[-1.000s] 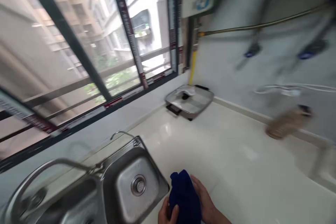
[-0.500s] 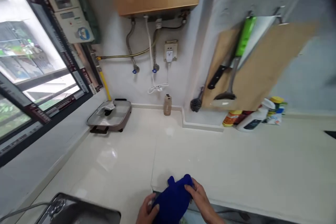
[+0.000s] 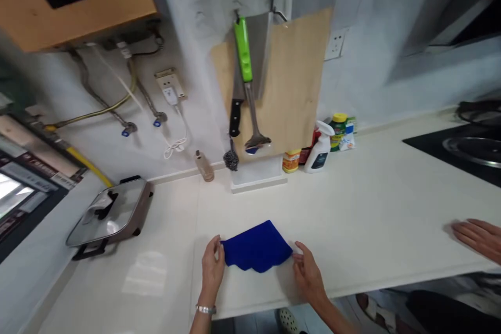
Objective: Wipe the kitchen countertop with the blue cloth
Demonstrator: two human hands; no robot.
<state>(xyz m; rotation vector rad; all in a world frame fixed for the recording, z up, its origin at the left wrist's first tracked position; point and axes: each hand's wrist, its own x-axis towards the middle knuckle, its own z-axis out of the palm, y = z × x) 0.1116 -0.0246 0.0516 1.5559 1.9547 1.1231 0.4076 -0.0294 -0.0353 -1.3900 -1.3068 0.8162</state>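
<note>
A blue cloth (image 3: pixel 256 248) lies on the pale countertop (image 3: pixel 352 209), with a straight back edge coming to a corner and a wavy front edge. At its left corner my left hand (image 3: pixel 213 266), with a metal band on the wrist, has the cloth between thumb and fingers. My right hand (image 3: pixel 307 271) is at the right corner, its thumb and fingers closed on the cloth's edge.
A lidded electric pan (image 3: pixel 113 214) sits at the left, with a small brown bottle (image 3: pixel 204 166) behind. Cleaning bottles (image 3: pixel 319 151) stand by a hanging cutting board (image 3: pixel 293 83). Another person's hand (image 3: pixel 479 240) rests flat at the right; beyond it is a black stove (image 3: pixel 462 146).
The view has swung to the right, and the sink has left it. The blue cloth, earlier bunched and held up at the counter's edge, now lies spread on the countertop. Another person's hand has appeared.
</note>
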